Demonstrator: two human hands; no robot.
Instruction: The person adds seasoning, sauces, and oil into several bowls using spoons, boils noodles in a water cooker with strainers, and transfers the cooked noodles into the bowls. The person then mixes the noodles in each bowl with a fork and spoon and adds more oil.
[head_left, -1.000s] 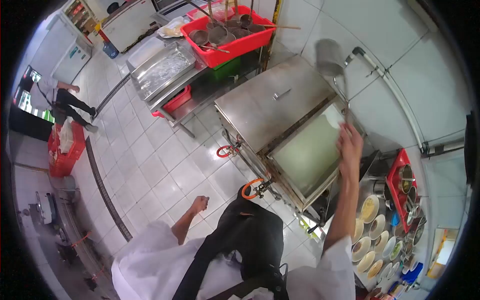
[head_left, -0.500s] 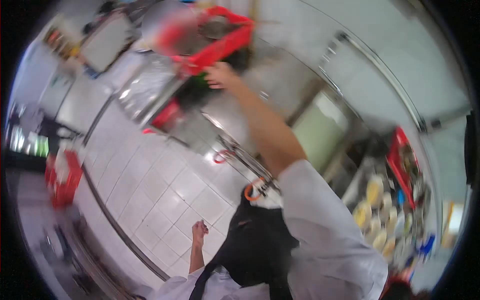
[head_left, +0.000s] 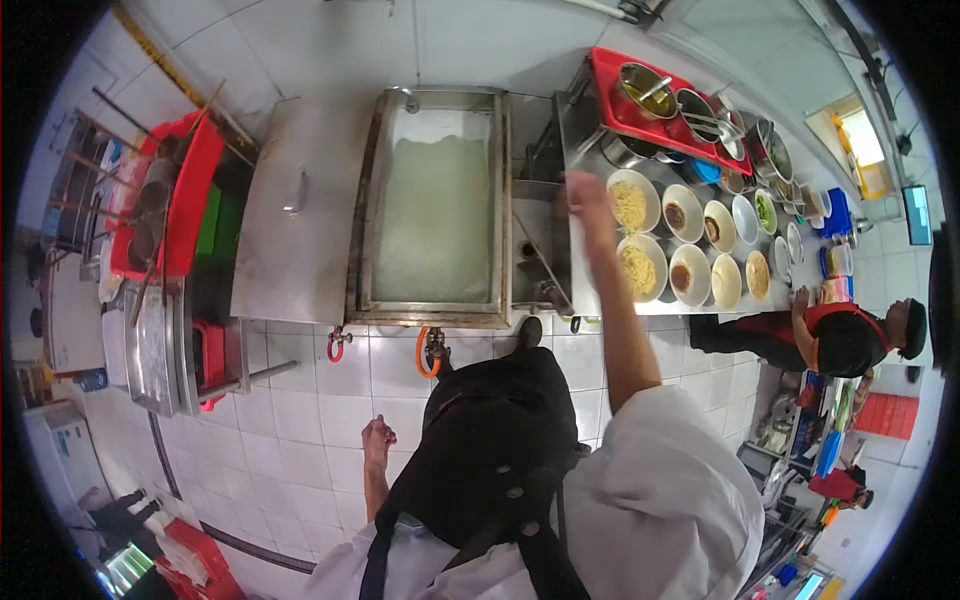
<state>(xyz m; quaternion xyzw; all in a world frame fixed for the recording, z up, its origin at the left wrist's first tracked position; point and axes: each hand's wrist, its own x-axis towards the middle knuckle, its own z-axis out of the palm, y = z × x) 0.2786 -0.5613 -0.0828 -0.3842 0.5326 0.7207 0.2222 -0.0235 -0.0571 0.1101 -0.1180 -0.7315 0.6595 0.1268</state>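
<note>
My right hand [head_left: 590, 203] is stretched forward and smeared by motion, so its fingers cannot be made out. It is over the left edge of a steel counter [head_left: 590, 265], beside a bowl of noodles [head_left: 630, 203]. A second noodle bowl [head_left: 637, 270] sits just below that one, and bowls with brown sauce [head_left: 690, 279] stand to their right. My left hand [head_left: 378, 440] hangs low over the tiled floor, fingers curled in, with nothing visible in it. In front of me is a rectangular vat of cloudy liquid [head_left: 435, 215].
A red tray [head_left: 610, 75] with metal pots stands behind the bowls. To the left are a flat steel lid [head_left: 290, 210] and a red basket [head_left: 205, 190] with long-handled strainers. A co-worker [head_left: 835, 335] stands at the counter's right end. Orange-handled valve [head_left: 423, 355] juts below the vat.
My view has turned to the right. My right hand has moved from the red basket's edge across to the counter with the bowls. My left hand stays low.
</note>
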